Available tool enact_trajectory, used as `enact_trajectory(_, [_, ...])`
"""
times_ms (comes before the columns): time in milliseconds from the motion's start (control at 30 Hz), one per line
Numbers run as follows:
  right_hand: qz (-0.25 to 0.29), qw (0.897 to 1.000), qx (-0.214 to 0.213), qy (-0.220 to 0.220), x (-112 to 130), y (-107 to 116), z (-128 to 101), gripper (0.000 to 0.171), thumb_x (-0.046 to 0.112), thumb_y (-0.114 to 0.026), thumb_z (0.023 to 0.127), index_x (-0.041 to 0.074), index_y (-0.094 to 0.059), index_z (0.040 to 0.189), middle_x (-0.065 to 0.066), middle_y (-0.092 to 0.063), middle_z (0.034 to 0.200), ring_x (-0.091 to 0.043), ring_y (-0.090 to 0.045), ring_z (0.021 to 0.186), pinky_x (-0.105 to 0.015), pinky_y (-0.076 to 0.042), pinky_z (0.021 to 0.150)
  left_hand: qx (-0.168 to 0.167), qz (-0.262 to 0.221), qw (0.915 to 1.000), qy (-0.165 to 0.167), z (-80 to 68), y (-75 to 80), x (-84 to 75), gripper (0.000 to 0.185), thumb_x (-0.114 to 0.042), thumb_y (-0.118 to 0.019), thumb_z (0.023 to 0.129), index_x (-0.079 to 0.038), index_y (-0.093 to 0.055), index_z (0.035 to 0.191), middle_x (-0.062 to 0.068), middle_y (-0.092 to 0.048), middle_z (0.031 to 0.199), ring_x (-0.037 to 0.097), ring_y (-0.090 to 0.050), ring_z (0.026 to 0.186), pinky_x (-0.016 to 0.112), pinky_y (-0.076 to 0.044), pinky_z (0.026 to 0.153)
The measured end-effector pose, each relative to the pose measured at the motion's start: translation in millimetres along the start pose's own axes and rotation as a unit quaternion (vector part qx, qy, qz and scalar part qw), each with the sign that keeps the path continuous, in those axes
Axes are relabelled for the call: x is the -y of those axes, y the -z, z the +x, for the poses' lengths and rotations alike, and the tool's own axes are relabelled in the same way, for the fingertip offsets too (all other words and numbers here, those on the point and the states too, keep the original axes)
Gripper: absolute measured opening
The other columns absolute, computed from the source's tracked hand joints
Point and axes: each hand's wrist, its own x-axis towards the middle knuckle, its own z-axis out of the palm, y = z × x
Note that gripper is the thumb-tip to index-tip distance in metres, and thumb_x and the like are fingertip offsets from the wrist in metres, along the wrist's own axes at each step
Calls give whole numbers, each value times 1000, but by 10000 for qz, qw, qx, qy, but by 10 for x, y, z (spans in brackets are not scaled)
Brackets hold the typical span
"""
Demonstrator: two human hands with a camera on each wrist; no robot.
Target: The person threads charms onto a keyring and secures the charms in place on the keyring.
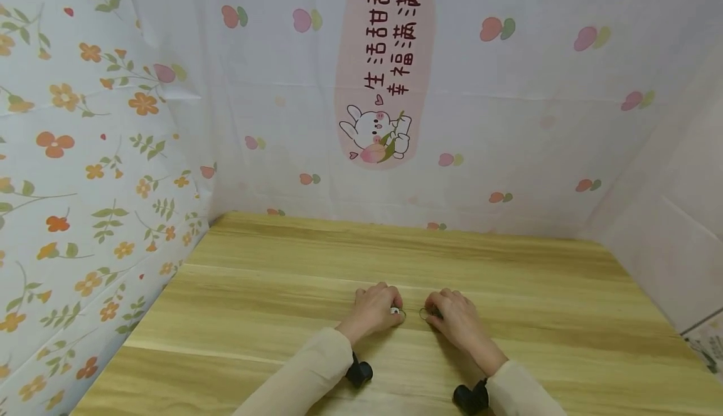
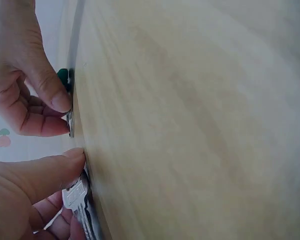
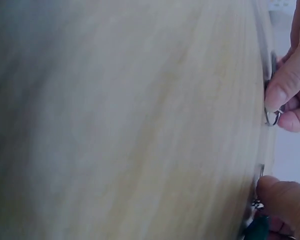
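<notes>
Fingers (image 2: pixel 50 92) of the right hand (image 1: pixel 454 315) pinch a key ring (image 3: pixel 272 117); left hand (image 1: pixel 375 308) pinches a silver key (image 2: pixel 76 196), both low on the table (image 1: pixel 508 290). Advice: hold the ring steady, feed the key slowly.

Both hands are covering most of what they're holding. In the head view the left hand (image 1: pixel 374 309) and right hand (image 1: pixel 456 317) are hiding it, only tiny glints are peeking out between the fingertips. The key (image 2: pixel 76 196) under the left thumb is getting cut off by the frame edge, and the ring (image 3: pixel 273 117) by the right fingertips is looking blurry.
</notes>
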Motion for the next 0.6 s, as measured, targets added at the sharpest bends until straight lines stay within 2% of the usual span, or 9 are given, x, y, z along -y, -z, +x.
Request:
enact_trajectory(100, [-533,9975,6,470,19,0,-4,14,9,-76,76,11,-62,79,3,-55,75,-16,-51,72,-36,-46,71,24,-143,9999,29,6,-14,-13,20,-22,-77,74,-19,-59,80,-10,-54,75,8,-50,73,32,-31,69])
enact_trajectory(233, [-1385,9845,38,1072,37,-4,-15,15,2,-73,75,7,-60,78,1,-52,74,-18,-51,72,-35,-47,75,-106,-311,9994,-103,-2,-22,-27,22,-19,-78,74,-19,-57,78,-12,-57,72,6,-51,71,32,-31,69])
enact_trajectory(300, [-1303,9859,-44,1049,32,-16,-20,15,-1,-72,76,7,-60,77,1,-51,72,-17,-50,70,-35,-47,74,-212,-379,9989,-159,-12,-22,-30,19,-18,-78,75,-19,-59,78,-13,-59,69,6,-52,69,33,-33,70])
enact_trajectory(333, [-1094,9894,-117,949,27,-21,-26,15,-2,-72,76,8,-61,77,2,-52,71,-16,-51,69,-35,-47,74,-265,-415,9986,-193,-20,-23,-31,17,-18,-78,75,-19,-61,76,-14,-60,68,5,-53,69,33,-34,71])
enact_trajectory(400, [-219,9982,-228,510,17,-21,-46,13,-2,-69,80,10,-63,76,4,-55,70,-13,-51,67,-30,-47,70,-334,-496,9979,-241,-37,-26,-33,12,-19,-77,76,-19,-65,75,-14,-63,67,4,-55,68,33,-37,72])
enact_trajectory(433, [387,9985,-250,287,12,-14,-55,13,-1,-66,82,10,-64,77,4,-57,70,-11,-51,66,-28,-47,68,-369,-529,9976,-266,-46,-22,-31,10,-19,-77,77,-20,-66,75,-14,-64,67,3,-56,68,33,-39,73])
enact_trajectory(467, [1023,9944,-262,102,7,-3,-67,12,-1,-63,85,10,-65,78,3,-60,72,-10,-54,67,-26,-47,66,-393,-556,9973,-281,-56,-17,-30,9,-20,-76,77,-20,-68,74,-14,-65,67,2,-57,68,32,-40,73])
enact_trajectory(533, [2222,9747,-91,-234,6,36,-108,12,1,-57,91,7,-66,84,0,-66,80,-10,-59,75,-22,-48,68,-430,-647,9965,-313,-78,1,-35,8,-19,-75,79,-20,-69,73,-14,-66,67,0,-56,65,28,-40,70])
enact_trajectory(600, [3335,9412,208,-502,17,87,-150,14,4,-52,95,0,-65,92,-8,-68,88,-14,-64,83,-21,-51,74,-473,-785,9952,-332,-97,29,-45,8,-18,-74,80,-20,-70,73,-13,-65,66,-1,-54,62,24,-40,67])
